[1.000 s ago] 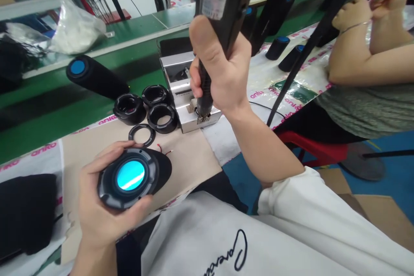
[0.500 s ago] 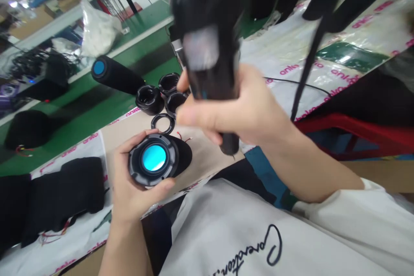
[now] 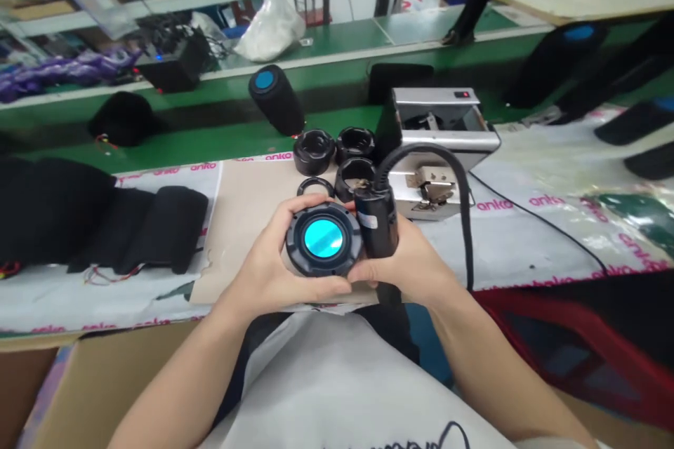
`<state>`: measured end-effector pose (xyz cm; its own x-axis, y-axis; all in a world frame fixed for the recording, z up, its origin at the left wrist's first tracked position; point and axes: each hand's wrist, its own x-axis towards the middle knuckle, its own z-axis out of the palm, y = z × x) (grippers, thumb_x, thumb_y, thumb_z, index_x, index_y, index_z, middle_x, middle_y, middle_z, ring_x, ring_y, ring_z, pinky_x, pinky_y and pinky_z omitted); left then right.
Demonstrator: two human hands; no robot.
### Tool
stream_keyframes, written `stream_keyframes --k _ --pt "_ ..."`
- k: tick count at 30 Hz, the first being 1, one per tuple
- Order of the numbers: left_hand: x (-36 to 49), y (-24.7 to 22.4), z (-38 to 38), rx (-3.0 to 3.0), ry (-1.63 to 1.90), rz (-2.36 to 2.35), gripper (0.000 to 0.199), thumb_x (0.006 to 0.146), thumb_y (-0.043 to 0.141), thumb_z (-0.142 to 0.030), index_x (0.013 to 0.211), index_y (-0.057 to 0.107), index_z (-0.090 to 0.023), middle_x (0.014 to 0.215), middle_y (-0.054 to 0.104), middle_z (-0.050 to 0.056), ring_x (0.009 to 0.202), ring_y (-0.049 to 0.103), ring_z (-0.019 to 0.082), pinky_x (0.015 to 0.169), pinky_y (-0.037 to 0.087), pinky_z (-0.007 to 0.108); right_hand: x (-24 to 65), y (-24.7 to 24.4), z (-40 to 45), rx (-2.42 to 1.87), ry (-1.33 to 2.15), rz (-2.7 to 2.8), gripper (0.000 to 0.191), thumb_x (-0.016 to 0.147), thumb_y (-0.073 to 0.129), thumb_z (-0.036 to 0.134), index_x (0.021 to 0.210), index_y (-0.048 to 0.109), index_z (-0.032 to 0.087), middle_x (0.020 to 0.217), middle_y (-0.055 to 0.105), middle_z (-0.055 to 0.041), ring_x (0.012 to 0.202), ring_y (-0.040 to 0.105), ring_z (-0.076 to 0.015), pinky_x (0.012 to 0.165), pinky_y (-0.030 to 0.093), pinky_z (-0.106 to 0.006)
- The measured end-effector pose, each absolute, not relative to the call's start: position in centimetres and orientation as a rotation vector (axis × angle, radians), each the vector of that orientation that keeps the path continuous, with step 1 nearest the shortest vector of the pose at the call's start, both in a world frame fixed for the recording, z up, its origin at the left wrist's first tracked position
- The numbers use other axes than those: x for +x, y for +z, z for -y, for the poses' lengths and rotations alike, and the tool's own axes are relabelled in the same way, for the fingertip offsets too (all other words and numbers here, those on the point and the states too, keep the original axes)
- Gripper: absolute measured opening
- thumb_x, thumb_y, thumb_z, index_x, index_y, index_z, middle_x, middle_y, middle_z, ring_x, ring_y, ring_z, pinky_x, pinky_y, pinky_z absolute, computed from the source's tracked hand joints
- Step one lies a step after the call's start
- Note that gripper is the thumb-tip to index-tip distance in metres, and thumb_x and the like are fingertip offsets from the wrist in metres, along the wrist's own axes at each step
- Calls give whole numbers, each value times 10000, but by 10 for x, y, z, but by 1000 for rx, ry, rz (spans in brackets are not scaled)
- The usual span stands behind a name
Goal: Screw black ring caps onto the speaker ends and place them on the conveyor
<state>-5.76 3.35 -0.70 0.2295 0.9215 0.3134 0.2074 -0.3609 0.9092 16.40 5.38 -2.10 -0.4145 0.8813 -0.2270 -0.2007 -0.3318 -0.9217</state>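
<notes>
Reporting from the head camera, I find a round black speaker end cap (image 3: 324,238) held at chest height over the bench, its glossy cyan centre disc facing up. The hands are together and closed around it: the left hand (image 3: 271,259) cups the rim from the left, and the right hand (image 3: 403,270) meets it from the right while also gripping a corded power screwdriver (image 3: 375,228) upright against the cap's edge. The tool's tip is hidden from my position. I judge the cap to be light and stiff, with a moulded plastic rim that offers a secure hold; the smooth disc looks slippery and easily marked, so I would take it by the ribbed outer rim only. Just beyond the hands lie a thin black ring (image 3: 314,186) and three black ring-shaped housings, the nearest (image 3: 352,179) beside a silver bench fixture (image 3: 434,179), all near the edge of a kraft paper sheet (image 3: 247,224). Left of that sheet lie black padded sleeves (image 3: 142,228), while a black cylindrical speaker with a blue end (image 3: 276,99) stands upright on the green bench (image 3: 337,119) farther off.
</notes>
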Motion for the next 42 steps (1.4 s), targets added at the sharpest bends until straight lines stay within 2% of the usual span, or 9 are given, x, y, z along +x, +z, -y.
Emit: stream_keyframes --k 3,6,8,12,18,26,31,39,42 --pt "-57 -7 -36 1631 1167 -1015 889 610 1039 -477 1369 631 -256 1376 748 135 1266 749 369 1022 665 485 164 -22 -54 -1022 1781 1126 846 507 1051 97 1252 698 288 975 748 15 656 642 -132 519 548 -215" --pt "-56 -9 -37 1598 1178 -968 866 617 1041 -430 1365 636 -265 1388 748 130 1276 748 367 1024 668 482 164 -24 -54 -1036 1749 1137 828 512 1061 117 1237 698 285 1126 760 -7 976 736 -216 796 641 -296" --pt "-58 -10 -38 1601 1183 -954 861 634 1035 -406 1380 628 -274 1396 745 123 1286 744 360 1041 663 481 164 -26 -54 -1036 1733 1153 826 515 1066 143 1241 700 283 1178 760 -16 1134 728 -262 959 636 -367" --pt "-68 -11 -42 1649 1110 -947 887 643 1026 -433 1421 626 -285 1429 723 130 1342 707 390 1087 638 519 163 -27 -53 -1051 1642 1220 865 478 1084 195 1256 714 276 1271 750 -25 1229 698 -294 1099 581 -430" --pt "-70 -13 -47 1762 1166 -898 871 650 1016 -505 1404 651 -267 1400 733 142 1318 716 381 1107 618 514 163 -26 -55 -1060 1594 1290 880 507 1089 285 1299 706 263 1314 741 -50 1258 685 -310 1123 565 -458" --pt "-69 -27 -45 1862 1340 -915 878 667 985 -591 1410 669 -248 1392 718 150 1269 726 360 1102 598 497 159 -27 -57 -926 1638 1258 921 495 1068 220 1318 652 223 1320 737 -45 1274 676 -296 1141 547 -442" --pt "-69 -32 -48 1858 1422 -965 887 651 914 -740 1371 685 -275 1316 716 130 1210 725 377 1095 578 559 158 -32 -59 -844 1613 1308 801 566 1009 213 1278 644 229 1285 716 -29 1314 632 -305 1135 565 -472" --pt "-69 -30 -46 1868 1397 -944 906 634 981 -636 1393 686 -239 1330 721 128 1217 723 352 1093 587 513 161 -36 -59 -828 1611 1333 741 600 1023 294 1239 650 237 1121 727 -15 1361 603 -334 1207 520 -559" --pt "-69 -31 -47 1894 1380 -903 943 622 991 -636 1408 670 -224 1339 724 138 1228 729 351 1071 602 488 170 -22 -55 -861 1570 1317 807 563 1058 294 1265 668 217 1203 745 -29 1318 648 -316 1168 561 -492"
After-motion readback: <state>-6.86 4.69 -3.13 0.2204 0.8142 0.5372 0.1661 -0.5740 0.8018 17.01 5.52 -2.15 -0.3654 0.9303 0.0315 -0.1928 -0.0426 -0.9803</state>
